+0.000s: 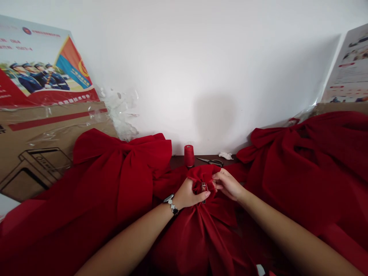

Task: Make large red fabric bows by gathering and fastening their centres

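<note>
A red fabric bow (198, 234) lies in front of me, its cloth gathered into tight folds at the middle. A small metal clip (204, 188) sits on those gathers. My left hand (188, 193) is closed round the gathered middle, with the thumb lying across just below the clip. On the other side, my right hand (228, 183) pinches at the bow's edge beside the clip. Whether its fingertips also hold a needle or thread is too small to make out.
A spool of red thread (189, 156) with needles stuck in its top stands behind the bow. Scissors (211, 161) and a crumpled white scrap (226, 156) lie beside it. Large red bows (126, 165) are heaped left and right, and a cardboard box (43, 149) stands at left.
</note>
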{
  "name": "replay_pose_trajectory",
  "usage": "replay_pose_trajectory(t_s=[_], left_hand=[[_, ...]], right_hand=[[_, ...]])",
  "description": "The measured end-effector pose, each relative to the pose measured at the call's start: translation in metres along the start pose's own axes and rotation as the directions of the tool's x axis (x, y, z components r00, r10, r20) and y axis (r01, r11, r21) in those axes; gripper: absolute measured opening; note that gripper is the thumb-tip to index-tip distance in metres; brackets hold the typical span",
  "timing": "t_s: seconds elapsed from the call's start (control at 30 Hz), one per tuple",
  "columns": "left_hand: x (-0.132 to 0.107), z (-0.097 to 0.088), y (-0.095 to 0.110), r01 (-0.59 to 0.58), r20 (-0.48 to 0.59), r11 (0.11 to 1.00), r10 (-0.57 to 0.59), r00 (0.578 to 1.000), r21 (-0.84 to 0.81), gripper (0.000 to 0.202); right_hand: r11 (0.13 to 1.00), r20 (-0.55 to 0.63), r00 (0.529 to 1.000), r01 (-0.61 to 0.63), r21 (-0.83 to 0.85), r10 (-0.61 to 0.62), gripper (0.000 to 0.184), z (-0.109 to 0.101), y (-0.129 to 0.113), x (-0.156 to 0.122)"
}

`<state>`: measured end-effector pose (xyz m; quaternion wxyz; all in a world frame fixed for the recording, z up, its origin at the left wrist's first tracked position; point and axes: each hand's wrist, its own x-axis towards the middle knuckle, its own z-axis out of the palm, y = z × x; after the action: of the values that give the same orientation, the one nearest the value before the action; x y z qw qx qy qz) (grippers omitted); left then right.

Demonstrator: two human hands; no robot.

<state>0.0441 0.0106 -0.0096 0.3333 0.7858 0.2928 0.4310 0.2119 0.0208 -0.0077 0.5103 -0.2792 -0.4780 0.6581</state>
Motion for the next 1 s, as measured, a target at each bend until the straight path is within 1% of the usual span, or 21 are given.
replay_pose_trajectory(t_s=[0.13,0.23,0.33,0.47,0.57,0.6,0.63,0.7,0.77,0.8,0.87,1.0], left_hand=[[0.001,0.001,0.001,0.032,-0.028,0.998,-0.031,0.999,0.045,0.025],[-0.001,0.002,0.003,0.063,-0.123,0.993,-0.051,0.991,0.098,0.018],[-0.002,0.003,0.005,0.099,-0.175,0.991,-0.081,0.981,0.094,0.017],[-0.002,0.002,0.005,0.130,-0.174,0.991,-0.120,0.977,0.042,0.015],[-0.002,0.001,0.002,0.145,-0.183,0.987,-0.130,0.974,0.068,0.016],[-0.002,0.000,0.001,0.142,-0.160,0.987,-0.128,0.979,0.074,0.017],[-0.002,-0.001,0.000,0.129,-0.114,0.989,-0.121,0.986,0.071,0.017],[-0.002,-0.002,-0.002,0.084,0.029,0.996,-0.085,0.996,0.026,0.017],[-0.002,-0.003,-0.003,0.039,0.155,0.998,-0.031,0.987,-0.053,0.021],[-0.002,-0.003,-0.003,0.029,0.197,0.996,-0.013,0.980,-0.082,0.024],[-0.001,-0.003,-0.004,0.036,0.241,0.995,-0.011,0.971,-0.098,0.030],[-0.001,-0.003,-0.007,0.030,0.306,0.997,-0.008,0.952,-0.067,0.035]], right_hand=[[1.000,-0.015,1.000,0.006,0.009,-0.006,0.016,-0.001,0.000,0.001],[1.000,0.002,1.000,-0.007,0.020,0.007,0.014,-0.001,-0.001,0.001],[1.000,0.076,0.997,-0.006,0.014,0.004,0.011,-0.002,-0.002,0.000],[0.999,0.201,0.979,0.034,0.020,-0.037,0.007,-0.001,-0.005,-0.002],[0.998,0.273,0.961,0.023,0.051,-0.037,0.011,-0.003,-0.005,-0.002],[0.998,0.284,0.959,0.005,0.064,-0.023,0.012,-0.004,-0.005,-0.002],[0.997,0.293,0.956,-0.018,0.072,-0.004,0.011,-0.006,-0.005,-0.002],[0.996,0.316,0.947,-0.073,0.060,0.051,0.005,-0.009,-0.004,-0.001],[0.992,0.347,0.931,-0.122,0.009,0.112,0.008,-0.012,-0.002,0.000],[0.991,0.360,0.923,-0.135,-0.024,0.134,0.012,-0.013,-0.002,0.001],[0.989,0.365,0.919,-0.127,-0.080,0.148,0.017,-0.014,-0.001,0.001],[0.977,0.352,0.922,-0.100,-0.189,0.162,0.027,-0.014,-0.001,0.000]])
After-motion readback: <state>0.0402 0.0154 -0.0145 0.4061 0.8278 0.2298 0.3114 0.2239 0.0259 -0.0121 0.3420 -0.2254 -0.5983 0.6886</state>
